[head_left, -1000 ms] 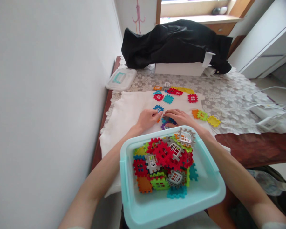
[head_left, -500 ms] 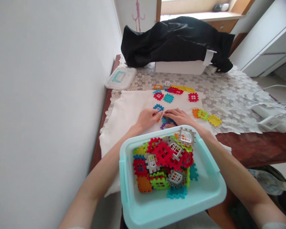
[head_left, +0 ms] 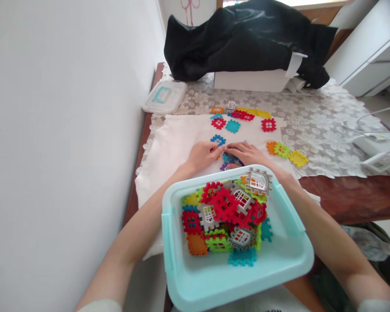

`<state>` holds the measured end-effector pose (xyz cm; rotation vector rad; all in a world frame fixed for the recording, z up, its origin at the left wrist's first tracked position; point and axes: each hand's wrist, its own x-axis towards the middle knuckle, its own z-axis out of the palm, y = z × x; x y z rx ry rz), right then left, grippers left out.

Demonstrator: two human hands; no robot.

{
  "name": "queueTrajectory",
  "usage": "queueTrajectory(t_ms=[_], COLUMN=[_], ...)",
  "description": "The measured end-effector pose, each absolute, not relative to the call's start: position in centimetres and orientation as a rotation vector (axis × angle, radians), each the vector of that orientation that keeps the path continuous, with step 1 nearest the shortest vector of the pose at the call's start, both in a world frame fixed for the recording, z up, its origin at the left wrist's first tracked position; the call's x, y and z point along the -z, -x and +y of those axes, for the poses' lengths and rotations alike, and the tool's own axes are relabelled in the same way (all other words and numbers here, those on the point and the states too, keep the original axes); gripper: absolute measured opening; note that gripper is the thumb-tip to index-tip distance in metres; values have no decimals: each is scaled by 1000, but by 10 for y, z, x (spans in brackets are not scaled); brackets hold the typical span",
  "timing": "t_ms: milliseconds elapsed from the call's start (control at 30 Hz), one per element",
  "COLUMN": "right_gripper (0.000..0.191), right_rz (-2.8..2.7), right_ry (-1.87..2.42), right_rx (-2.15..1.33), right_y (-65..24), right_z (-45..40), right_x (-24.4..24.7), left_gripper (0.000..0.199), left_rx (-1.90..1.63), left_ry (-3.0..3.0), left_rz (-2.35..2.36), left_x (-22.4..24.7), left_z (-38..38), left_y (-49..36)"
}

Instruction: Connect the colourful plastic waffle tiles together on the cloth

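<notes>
A white wall (head_left: 68, 151) bounds the left side of the work area. Beside it, on a lace tablecloth (head_left: 321, 147), lies a clear plastic lid (head_left: 164, 97) with an aqua handle. A white cloth (head_left: 164, 182) is spread over the tablecloth.

The left hand (head_left: 203, 156) rests on the cloth with its fingers extended. It is open, and no block shows in its grip. Its fingertips lie just beside a blue plastic block (head_left: 218, 140).

The right hand (head_left: 243, 154) is curved over a small pile of plastic blocks (head_left: 230, 159) and touches it. Whether it has hold of a block cannot be determined.

An aqua tray (head_left: 234, 284), heaped with multicolored plastic blocks (head_left: 222, 208), sits between the left forearm (head_left: 133, 242) and the right forearm (head_left: 325, 242).

A teal block (head_left: 232, 126) and a red block (head_left: 268, 125) lie on the far part of the cloth. Farther right, an orange block (head_left: 272, 147), a green block (head_left: 281, 150) and a yellow block (head_left: 298, 158) lie together near the cloth's edge.
</notes>
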<state>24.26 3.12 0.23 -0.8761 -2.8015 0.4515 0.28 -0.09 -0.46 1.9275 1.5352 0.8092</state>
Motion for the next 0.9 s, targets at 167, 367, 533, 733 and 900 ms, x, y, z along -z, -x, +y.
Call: queueTrajectory(t_ms=[167, 367, 533, 733, 900], right_gripper=[58, 58, 58, 59, 63], right_rz=[-2835, -2831, -2809, -2812, -2824], right_ry=[900, 896, 818, 825, 844], right_rx=[-465, -483, -474, -487, -493], right_y=[-241, -242, -247, -248, -246], right_z=[26, 27, 31, 30, 30], right_x=[-12, -8, 4, 4, 1], left_gripper=[54, 55, 55, 57, 55], left_rx=[-809, -778, -770, -767, -763], left_ry=[-1947, -1988, -1980, -1987, -1985], left_rz=[1521, 1541, 1577, 1602, 1588], left_x=[3, 3, 2, 1, 0], left_z=[-2, 0, -2, -4, -4], left_y=[-3, -4, -5, -6, -6])
